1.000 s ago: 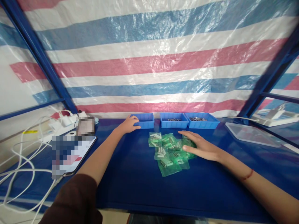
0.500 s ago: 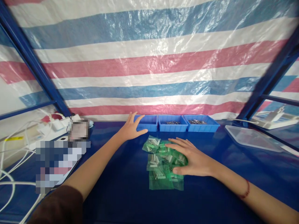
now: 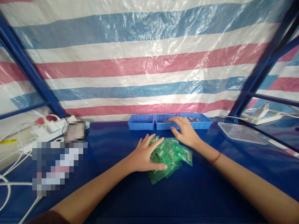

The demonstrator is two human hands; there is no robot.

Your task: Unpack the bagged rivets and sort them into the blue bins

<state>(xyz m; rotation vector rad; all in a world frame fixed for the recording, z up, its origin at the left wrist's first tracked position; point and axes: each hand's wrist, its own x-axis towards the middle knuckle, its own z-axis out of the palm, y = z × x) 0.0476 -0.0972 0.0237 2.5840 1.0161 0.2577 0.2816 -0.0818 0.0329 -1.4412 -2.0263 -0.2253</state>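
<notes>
Green plastic bags (image 3: 171,154) lie heaped on the blue table (image 3: 112,189), near three blue trays (image 3: 141,126). The left hand (image 3: 142,157), fingers spread, covers the heap's left edge. The right hand (image 3: 187,133), fingers parted, is at the middle tray (image 3: 161,126); contact cannot be determined. Metal pieces (image 3: 165,121) lie in that tray.

Beyond the pile of green bags (image 3: 173,155) my right hand (image 3: 186,132) hides part of the middle blue tray (image 3: 163,126), whose metal pieces (image 3: 166,121) are too small to count, my left hand (image 3: 142,157) covers some of the pile's left side, and well left of it a pixelated patch (image 3: 54,169) masks what lies there
</notes>
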